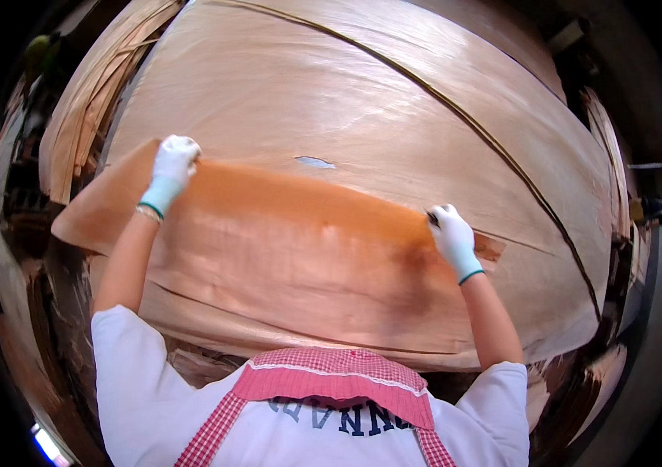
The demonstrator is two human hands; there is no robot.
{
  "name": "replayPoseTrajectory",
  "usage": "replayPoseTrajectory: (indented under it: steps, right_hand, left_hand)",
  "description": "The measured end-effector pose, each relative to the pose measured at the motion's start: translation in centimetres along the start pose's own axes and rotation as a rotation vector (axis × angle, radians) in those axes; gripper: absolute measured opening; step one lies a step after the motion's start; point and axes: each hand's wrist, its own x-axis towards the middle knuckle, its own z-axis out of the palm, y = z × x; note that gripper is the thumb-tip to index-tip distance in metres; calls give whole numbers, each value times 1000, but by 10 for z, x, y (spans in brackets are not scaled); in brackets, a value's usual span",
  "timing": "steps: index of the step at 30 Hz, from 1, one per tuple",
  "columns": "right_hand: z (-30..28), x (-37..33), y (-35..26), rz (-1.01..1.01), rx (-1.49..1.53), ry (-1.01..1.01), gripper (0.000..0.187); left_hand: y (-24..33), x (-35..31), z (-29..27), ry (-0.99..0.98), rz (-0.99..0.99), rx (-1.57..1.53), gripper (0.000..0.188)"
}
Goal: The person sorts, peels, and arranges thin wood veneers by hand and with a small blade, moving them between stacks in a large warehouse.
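A thin strip of wood veneer is raised between my hands and glows orange where light passes through it. My left hand, in a white glove with a green cuff, is closed on its upper edge at the left. The strip's left end curls out past this hand. My right hand, gloved alike, is closed at the strip's right end. A small dark object shows at its fingers; its kind is unclear. Beneath lies a broad veneer sheet, with a small pale hole just beyond the strip.
A long dark line, like a gap or an edge, curves across the sheet from the far side to the right. Stacked veneer pieces stand at the left, and more split veneer lies at the lower right.
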Motion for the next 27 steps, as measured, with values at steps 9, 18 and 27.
replayPoseTrajectory:
  steps: [9,18,27]
  right_hand:
    - [20,142,-113,-198,-35,111,14]
    - [65,96,-24,182,331,28,31]
    - [59,131,-251,-278,-171,-303,22]
  left_hand:
    - [160,49,30,122,-85,-115,40]
    - [180,47,74,23,-333,-254,36]
    - [120,34,120,384,-539,-290,36]
